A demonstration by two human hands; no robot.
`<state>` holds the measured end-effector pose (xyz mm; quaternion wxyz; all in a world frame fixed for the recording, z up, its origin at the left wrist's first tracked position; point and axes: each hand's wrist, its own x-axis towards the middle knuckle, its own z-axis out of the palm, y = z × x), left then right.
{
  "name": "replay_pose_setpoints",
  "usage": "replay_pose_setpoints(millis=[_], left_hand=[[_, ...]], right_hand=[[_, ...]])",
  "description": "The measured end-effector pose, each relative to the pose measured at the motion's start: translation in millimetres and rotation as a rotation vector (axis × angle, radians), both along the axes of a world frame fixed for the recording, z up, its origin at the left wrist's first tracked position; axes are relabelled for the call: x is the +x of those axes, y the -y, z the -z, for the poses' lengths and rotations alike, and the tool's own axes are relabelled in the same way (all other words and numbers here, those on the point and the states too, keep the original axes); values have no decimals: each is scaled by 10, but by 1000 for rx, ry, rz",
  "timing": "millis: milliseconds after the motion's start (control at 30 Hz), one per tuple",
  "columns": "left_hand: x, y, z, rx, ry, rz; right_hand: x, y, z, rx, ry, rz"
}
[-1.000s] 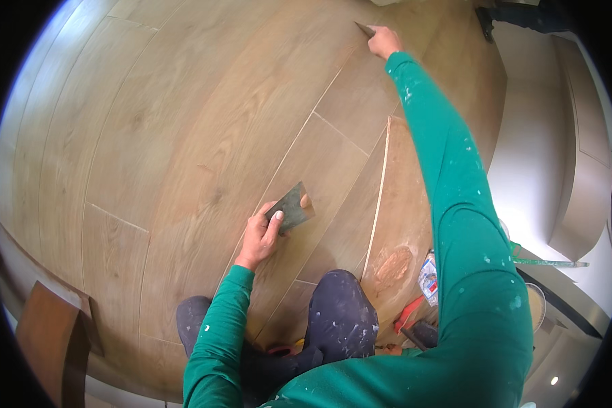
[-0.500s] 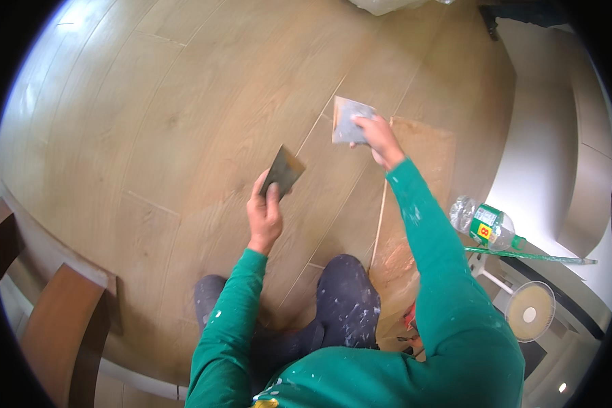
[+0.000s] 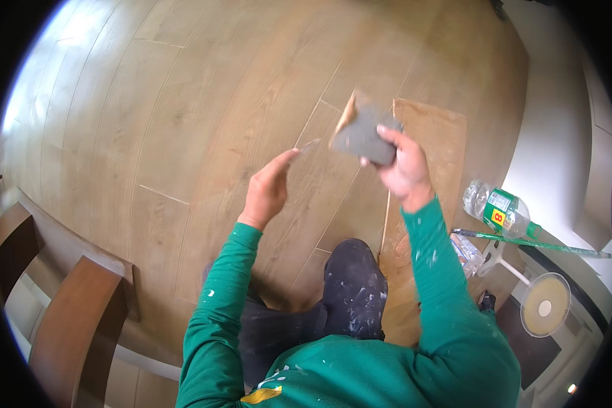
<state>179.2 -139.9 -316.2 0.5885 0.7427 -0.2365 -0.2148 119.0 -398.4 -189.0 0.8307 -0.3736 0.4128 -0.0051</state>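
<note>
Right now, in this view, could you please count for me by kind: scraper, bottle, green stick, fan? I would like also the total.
Scrapers: 2
Bottle: 1
Green stick: 1
Fan: 1
Total: 5

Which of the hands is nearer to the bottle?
The right. The right hand is left of the bottle, slightly higher in the picture and not touching it; the left hand is much farther to the left.
</note>
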Motion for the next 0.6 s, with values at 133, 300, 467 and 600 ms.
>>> replay_pose_setpoints(millis=[133,300,467,600], left_hand=[[-52,-174,798,-197,-811,-186],[3,-346,1081,-101,-867,-209],[-6,-336,1144,-20,-808,-225],[-47,-349,1149,9,-759,-245]], right_hand=[[353,1103,914,-881,-19,-554],[1080,1647,1488,-1778,234,-1004],[1169,1683,1778,-2035,282,-1235],[1036,1682,1829,-1970,218,-1360]])
